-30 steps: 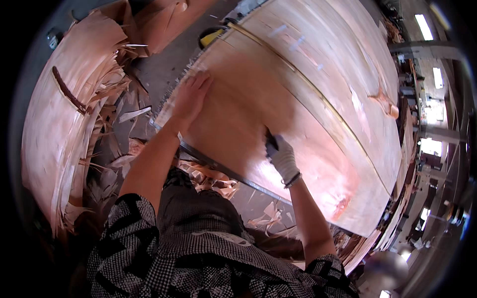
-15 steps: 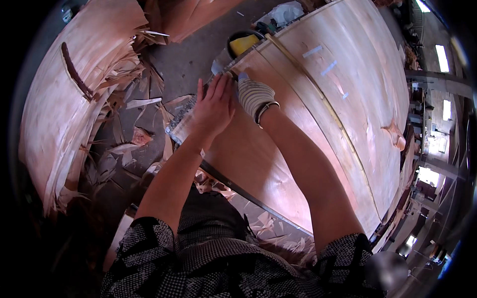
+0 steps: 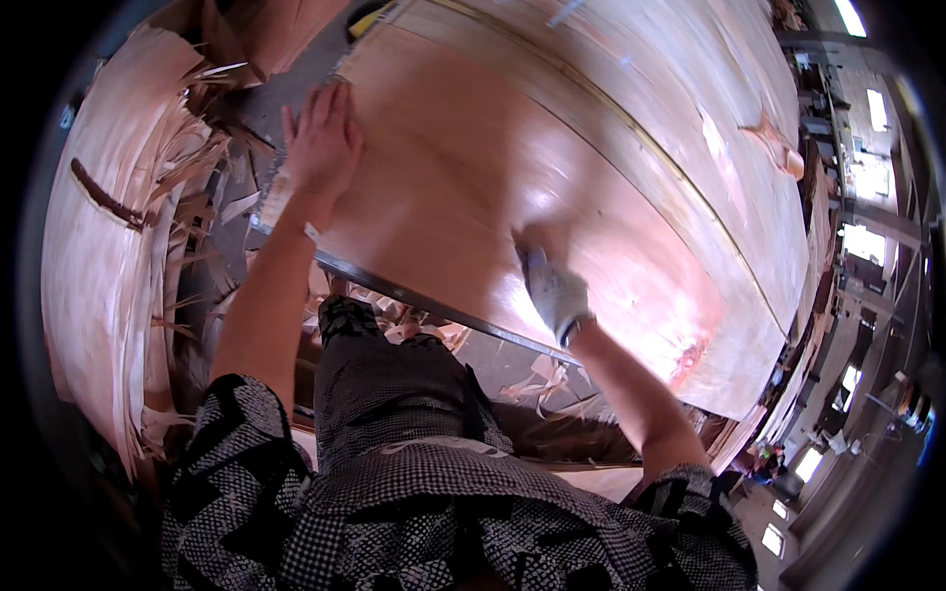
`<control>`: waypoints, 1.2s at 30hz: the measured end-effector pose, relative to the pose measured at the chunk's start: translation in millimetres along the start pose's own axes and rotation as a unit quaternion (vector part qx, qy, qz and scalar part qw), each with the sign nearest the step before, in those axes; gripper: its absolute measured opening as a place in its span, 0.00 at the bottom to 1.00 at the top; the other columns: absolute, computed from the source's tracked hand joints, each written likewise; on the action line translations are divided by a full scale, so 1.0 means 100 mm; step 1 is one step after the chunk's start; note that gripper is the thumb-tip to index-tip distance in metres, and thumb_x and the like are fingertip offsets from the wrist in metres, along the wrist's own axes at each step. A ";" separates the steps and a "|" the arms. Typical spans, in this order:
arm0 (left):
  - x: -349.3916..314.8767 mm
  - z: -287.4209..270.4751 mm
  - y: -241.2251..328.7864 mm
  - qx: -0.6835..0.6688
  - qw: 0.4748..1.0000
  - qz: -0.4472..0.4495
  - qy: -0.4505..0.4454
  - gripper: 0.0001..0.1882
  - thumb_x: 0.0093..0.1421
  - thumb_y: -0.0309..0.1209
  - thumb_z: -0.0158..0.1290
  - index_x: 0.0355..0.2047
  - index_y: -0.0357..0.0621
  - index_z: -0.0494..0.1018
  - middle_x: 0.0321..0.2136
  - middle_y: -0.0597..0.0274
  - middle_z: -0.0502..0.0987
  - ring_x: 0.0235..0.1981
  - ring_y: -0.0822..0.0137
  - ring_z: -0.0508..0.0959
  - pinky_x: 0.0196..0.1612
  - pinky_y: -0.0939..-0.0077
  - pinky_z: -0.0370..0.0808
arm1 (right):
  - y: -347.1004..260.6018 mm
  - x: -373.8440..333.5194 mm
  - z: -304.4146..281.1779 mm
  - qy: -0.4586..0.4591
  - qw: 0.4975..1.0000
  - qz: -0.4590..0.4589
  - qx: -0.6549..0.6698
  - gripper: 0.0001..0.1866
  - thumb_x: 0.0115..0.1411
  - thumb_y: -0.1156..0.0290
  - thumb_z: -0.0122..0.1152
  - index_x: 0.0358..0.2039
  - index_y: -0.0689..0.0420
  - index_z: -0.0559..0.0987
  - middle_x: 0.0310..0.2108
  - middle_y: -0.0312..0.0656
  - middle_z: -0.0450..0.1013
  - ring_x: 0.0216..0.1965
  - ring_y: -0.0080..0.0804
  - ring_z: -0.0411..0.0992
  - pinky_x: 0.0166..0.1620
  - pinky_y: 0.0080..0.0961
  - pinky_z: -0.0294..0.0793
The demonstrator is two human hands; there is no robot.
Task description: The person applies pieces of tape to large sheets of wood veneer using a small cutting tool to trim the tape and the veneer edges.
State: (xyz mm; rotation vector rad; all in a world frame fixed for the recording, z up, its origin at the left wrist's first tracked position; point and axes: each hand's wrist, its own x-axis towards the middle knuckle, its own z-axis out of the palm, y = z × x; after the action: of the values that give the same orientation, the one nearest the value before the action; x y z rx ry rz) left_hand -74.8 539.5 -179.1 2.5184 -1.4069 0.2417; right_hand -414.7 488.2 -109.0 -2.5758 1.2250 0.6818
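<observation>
Head view: we find the pinkish wood sheet (image 3: 434,167) spreading from the middle up toward one o'clock, its near edge facing us. The bare left hand (image 3: 323,138) lies at half past ten, by the sheet's left border, its fingers extended and free. Just off centre, toward three o'clock, we see the gloved right hand (image 3: 558,294) over the sheet (whether its fingers clasp something, we cannot tell). Toward two o'clock a narrow yellowish strip (image 3: 645,140) runs along the wood; at nine we see a stack of ragged sheets (image 3: 108,295), and at five, wood scraps (image 3: 545,379).
</observation>
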 end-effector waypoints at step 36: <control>0.01 -0.18 0.02 -0.143 0.988 0.046 0.031 0.19 0.53 0.29 0.45 0.47 0.46 0.65 0.47 0.63 0.66 0.48 0.61 0.66 0.50 0.67 0.64 | -0.07 0.79 -0.38 0.058 0.811 -0.112 0.572 0.12 0.52 0.76 0.50 0.37 0.58 0.76 0.34 0.43 0.73 0.34 0.33 0.70 0.40 0.25 0.69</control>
State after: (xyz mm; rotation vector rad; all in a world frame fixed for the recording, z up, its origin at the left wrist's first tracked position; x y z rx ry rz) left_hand -76.5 542.6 -161.3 2.1998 -1.4227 0.1227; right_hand -353.8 424.9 -114.6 -1.6524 0.8793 -0.2633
